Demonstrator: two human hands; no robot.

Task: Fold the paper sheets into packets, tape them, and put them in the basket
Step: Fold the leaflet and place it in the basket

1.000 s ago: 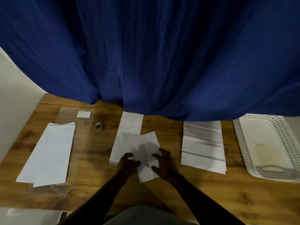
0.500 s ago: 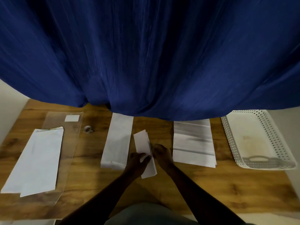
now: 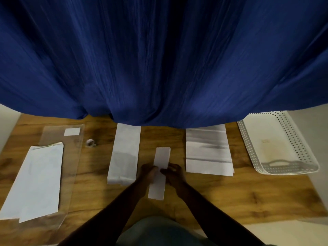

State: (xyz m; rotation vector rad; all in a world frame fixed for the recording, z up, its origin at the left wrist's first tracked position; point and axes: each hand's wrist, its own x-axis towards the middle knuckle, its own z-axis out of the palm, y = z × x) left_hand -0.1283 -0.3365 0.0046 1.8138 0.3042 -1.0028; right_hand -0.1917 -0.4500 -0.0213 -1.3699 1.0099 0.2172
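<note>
Packet: a narrow folded paper strip (image 3: 159, 173) lies lengthwise at the middle of the desk (image 3: 230, 192), near its front edge, between my two hands.
My left hand (image 3: 147, 172): fingers curled onto the strip's left edge, thumb on top of the paper.
My right hand (image 3: 174, 173): fingertips pinch the right edge at mid-length.
Basket (image 3: 276, 144): white, perforated, at the desk's right edge.
Other paper: a folded sheet (image 3: 124, 153) just left of the strip, a creased sheet (image 3: 208, 150) to its right.
</note>
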